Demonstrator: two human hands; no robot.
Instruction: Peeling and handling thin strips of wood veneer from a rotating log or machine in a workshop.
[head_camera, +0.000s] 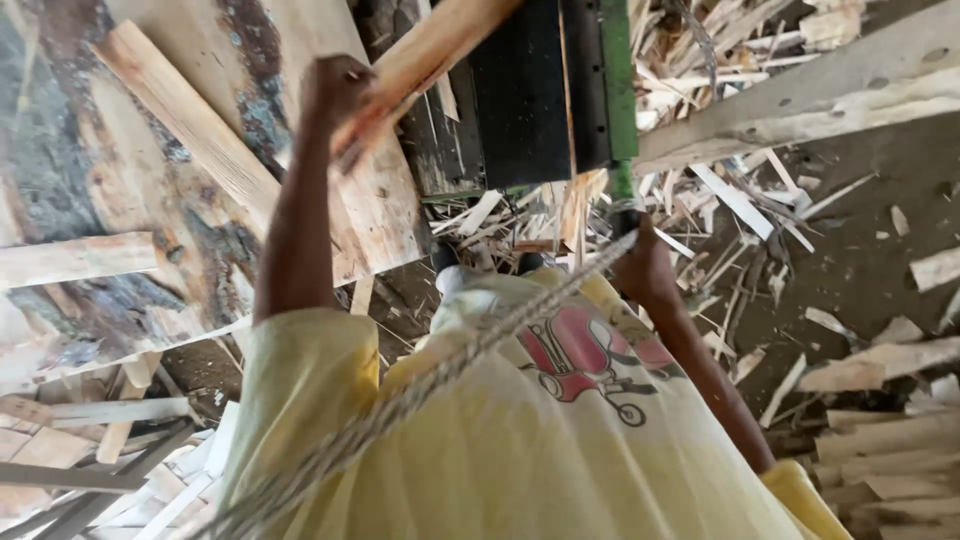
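- Left hand (335, 90) has its grip clamped on a long wooden slat (425, 50), above the plank table's (200, 150) right edge.
- Right hand (640, 265) is closed around a green rod (622, 150) beside the black machine (530, 90).
- Wood offcuts (740, 200) litter the floor.

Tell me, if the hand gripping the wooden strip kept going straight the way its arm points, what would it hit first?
Probably the dark machine block. The left hand already holds the wooden strip, which runs up beside that block, though depth is hard to judge.

Woodworking yard or sawmill: offcut slats (740, 200) litter the dirt floor at right, rough planks (190, 130) upper left.
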